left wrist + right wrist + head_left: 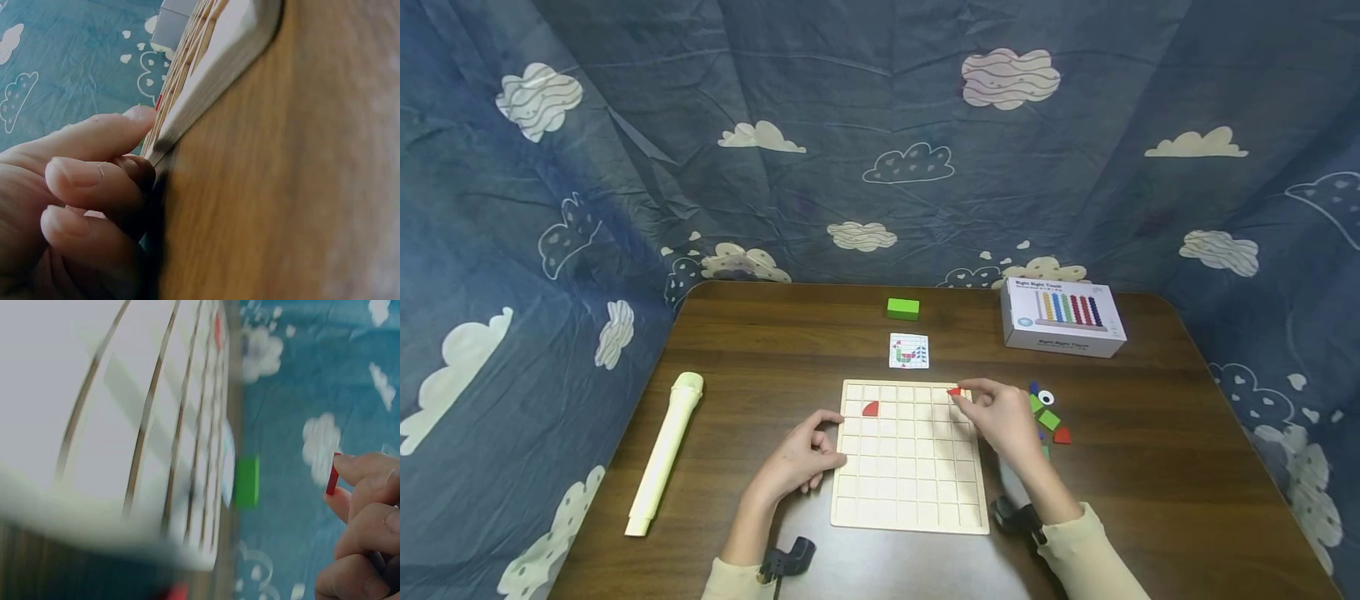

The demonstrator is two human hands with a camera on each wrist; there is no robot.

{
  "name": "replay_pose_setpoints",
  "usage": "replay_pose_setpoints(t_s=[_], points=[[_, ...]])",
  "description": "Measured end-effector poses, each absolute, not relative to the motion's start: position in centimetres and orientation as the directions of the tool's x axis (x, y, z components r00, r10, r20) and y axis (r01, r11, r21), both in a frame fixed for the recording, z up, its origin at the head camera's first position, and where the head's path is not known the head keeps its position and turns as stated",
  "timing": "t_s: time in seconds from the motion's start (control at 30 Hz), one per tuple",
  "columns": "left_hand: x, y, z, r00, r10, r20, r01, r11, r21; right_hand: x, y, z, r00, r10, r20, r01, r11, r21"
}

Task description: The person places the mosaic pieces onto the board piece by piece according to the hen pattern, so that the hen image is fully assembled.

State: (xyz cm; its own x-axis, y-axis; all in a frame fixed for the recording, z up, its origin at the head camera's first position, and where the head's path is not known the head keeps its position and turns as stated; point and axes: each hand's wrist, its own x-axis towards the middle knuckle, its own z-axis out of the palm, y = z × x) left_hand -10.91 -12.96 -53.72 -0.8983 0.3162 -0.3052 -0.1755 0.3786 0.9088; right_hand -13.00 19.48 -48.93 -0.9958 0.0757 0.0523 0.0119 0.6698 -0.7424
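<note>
My left hand touches the pale wooden grid board while my right hand pinches a small flat red piece above it.
At far left lies a long pale-yellow tube with a thicker end; next, my left thumb and forefinger are spread apart, their tips against the board's left edge, the other fingers bent loosely, grasping nothing. A flat red quarter-circle sits in a cell near the board's far left corner. Beyond the board are a bright green rectangular block and, nearer, a white printed pattern card. My right thumb and forefinger have closed on the red piece, over the far right corner. Beside that hand lie loose small green, red and blue pieces, then a white cardboard box picturing coloured beads.
</note>
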Motion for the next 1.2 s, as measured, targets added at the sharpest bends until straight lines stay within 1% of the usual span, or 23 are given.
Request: replay_pose_setpoints(t_s=[0.27,0.4,0.57,0.67,0.9,1.07,1.2], points=[[-10.6,-13.3,-53.6,-0.878,0.354,-0.321,-0.169,0.399,0.901,-12.3,13.0,-48.2,-1.000,-0.030,-0.009,-0.012,0.627,-0.779],[-10.7,-13.5,-53.6,-0.870,0.366,-0.331,-0.172,0.403,0.899,-12.6,10.3,-49.0,-0.995,-0.097,-0.025,-0.040,0.611,-0.790],[-11.1,-14.0,-53.5,-0.868,0.381,-0.318,-0.118,0.465,0.877,-13.2,7.8,-50.3,-0.984,-0.176,-0.031,-0.088,0.627,-0.774],[-11.3,-14.2,-53.4,-0.857,0.407,-0.316,-0.094,0.480,0.872,-13.4,7.0,-50.9,-0.978,-0.204,-0.037,-0.104,0.639,-0.762],[-11.5,-14.6,-53.2,-0.833,0.441,-0.334,-0.113,0.455,0.883,-13.7,6.3,-52.5,-0.972,-0.233,-0.028,-0.141,0.676,-0.723],[-11.5,-14.5,-53.1,-0.832,0.438,-0.340,-0.130,0.442,0.887,-13.8,6.0,-53.3,-0.971,-0.236,0.023,-0.185,0.694,-0.696],[-11.4,-14.5,-53.1,-0.831,0.437,-0.345,-0.136,0.441,0.887,-13.7,5.9,-53.7,-0.967,-0.243,0.079,-0.237,0.740,-0.629]])
